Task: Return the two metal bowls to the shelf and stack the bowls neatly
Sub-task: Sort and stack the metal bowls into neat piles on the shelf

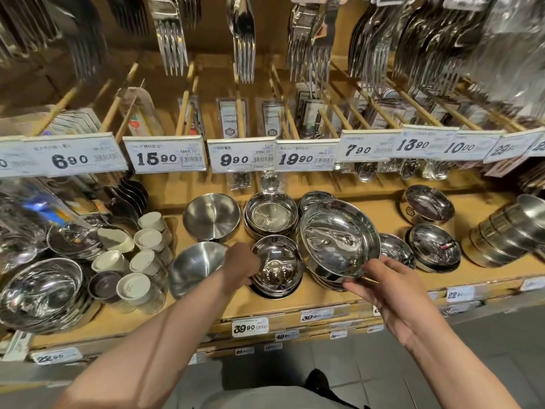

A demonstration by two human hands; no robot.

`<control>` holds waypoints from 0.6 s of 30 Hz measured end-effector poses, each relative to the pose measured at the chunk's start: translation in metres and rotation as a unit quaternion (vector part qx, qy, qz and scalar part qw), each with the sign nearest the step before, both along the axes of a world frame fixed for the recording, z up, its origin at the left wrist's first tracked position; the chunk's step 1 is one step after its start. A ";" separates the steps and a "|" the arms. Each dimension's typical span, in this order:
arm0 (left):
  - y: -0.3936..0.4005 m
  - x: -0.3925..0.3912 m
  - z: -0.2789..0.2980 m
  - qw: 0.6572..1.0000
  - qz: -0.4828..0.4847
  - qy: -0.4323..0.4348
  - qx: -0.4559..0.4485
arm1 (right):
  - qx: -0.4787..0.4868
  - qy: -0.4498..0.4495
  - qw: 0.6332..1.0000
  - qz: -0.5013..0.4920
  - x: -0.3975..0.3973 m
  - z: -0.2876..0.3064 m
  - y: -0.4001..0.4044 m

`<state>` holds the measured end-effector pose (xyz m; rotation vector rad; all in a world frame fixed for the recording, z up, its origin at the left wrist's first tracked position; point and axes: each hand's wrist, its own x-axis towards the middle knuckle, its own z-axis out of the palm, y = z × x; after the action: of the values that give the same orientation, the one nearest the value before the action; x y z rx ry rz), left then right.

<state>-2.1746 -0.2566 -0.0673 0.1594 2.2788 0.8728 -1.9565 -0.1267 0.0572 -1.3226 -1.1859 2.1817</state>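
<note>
Bowls are the matter here: two polished steel ones, both already over the wooden shelf (pixel 295 302) among the other stacks. The smaller polished bowl (pixel 275 262) sits on a short stack near the shelf's front edge, just left of centre. The left hand (pixel 240 265) is at its left rim with fingers curled round the edge, though the fingertips themselves are hidden behind the knuckles. The larger polished bowl (pixel 339 237) is tilted, its open face turned toward the camera, its near rim resting on the stack of wide bowls (pixel 327 280) just to the right of the small one. The right hand (pixel 392 286) pinches that near rim between thumb and fingers.

To do this step well, I judge the large bowl should be levelled first, its far rim lowered until it drops concentric into the bowl beneath, not left cocked against the bowls behind it. Letting the rim slide through a loose pinch, not dropping it, should spare a clatter and keep the stack from shifting toward the shelf's edge. The small bowl looks close to seated; a slight nudge to centre it over its stack should finish it. The matte steel bowl (pixel 196 268) to the left stands just beside the left wrist and could be knocked on the way out.
</note>
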 end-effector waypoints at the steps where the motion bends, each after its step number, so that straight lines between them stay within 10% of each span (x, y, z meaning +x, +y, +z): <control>1: -0.001 0.001 0.001 1.000 0.008 -0.010 0.006 | -0.001 0.000 1.000 0.001 0.000 -0.001 0.000; 18: -0.062 -0.027 0.073 0.971 0.160 -0.115 0.138 | 0.002 0.007 1.000 0.010 -0.012 0.011 0.002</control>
<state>-2.2017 -0.3188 0.0058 -0.1859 1.9870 1.3047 -1.9681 -0.1244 0.0685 -1.2985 -1.2024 2.1970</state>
